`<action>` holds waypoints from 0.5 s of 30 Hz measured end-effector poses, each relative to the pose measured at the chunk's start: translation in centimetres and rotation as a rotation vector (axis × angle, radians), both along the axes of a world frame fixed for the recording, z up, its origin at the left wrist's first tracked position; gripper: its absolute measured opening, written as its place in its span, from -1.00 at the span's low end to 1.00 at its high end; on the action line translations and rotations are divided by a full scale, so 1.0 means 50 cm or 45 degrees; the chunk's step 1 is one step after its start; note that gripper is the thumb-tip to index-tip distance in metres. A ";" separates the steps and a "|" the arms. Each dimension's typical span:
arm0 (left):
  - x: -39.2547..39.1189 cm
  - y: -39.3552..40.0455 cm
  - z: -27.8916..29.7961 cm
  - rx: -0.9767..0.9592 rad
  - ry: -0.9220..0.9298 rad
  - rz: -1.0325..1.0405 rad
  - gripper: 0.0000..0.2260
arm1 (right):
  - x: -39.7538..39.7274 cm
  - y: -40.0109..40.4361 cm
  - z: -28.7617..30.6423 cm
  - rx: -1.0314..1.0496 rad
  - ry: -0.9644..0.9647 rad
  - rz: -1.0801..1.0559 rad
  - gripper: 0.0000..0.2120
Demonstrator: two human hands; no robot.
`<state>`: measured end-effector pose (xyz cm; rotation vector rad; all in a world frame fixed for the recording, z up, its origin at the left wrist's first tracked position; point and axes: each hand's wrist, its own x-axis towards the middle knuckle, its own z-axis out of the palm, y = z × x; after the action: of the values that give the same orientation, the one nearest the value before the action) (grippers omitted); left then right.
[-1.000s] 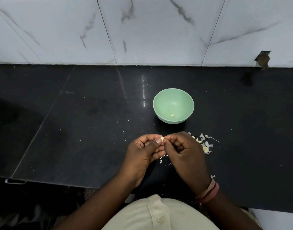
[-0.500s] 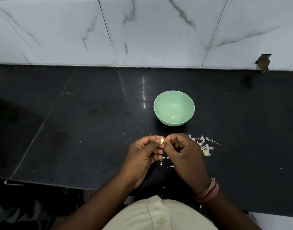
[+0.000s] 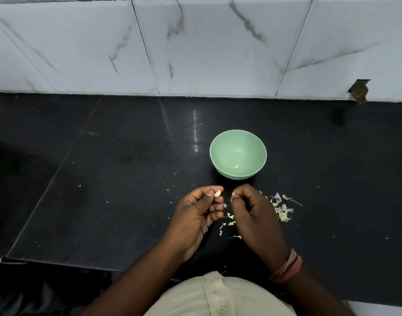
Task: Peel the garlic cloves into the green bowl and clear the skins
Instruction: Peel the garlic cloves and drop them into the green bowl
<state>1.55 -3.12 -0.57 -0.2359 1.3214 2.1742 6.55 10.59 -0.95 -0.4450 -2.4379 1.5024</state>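
Note:
The green bowl stands on the black counter with one peeled clove inside. Just in front of it, my left hand pinches a small pale garlic clove between thumb and fingertips. My right hand is a short gap to the right, its fingertips pinched on a tiny whitish bit of skin. Loose garlic skins lie to the right of my right hand, and more skin scraps lie between my hands.
The black stone counter runs left and right, with its front edge near my body. A white marble-tiled wall backs it. A chipped tile corner shows at the far right.
My hands were touching at the clove; now they have pulled apart. The clove stays in my left hand and my right hand has drawn off to the right with a bit of skin.

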 end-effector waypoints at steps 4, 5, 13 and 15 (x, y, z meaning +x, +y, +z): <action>-0.014 0.006 -0.001 -0.008 -0.010 0.012 -0.79 | -0.007 0.003 -0.016 0.114 -0.238 0.094 -0.67; -0.017 0.008 -0.002 -0.010 -0.011 0.013 -0.79 | -0.008 0.002 -0.020 0.188 -0.288 0.111 -0.66; -0.031 -0.002 -0.005 -0.093 -0.031 -0.023 -0.88 | -0.007 -0.019 -0.028 0.301 -0.123 0.024 -0.75; -0.028 -0.005 -0.004 -0.103 -0.058 -0.047 -0.88 | -0.001 -0.030 -0.012 0.215 -0.117 -0.083 -0.84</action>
<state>0.13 -3.36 -0.76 -0.2882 1.3789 2.0752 6.50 9.11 -1.57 -0.5638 -2.5677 1.2640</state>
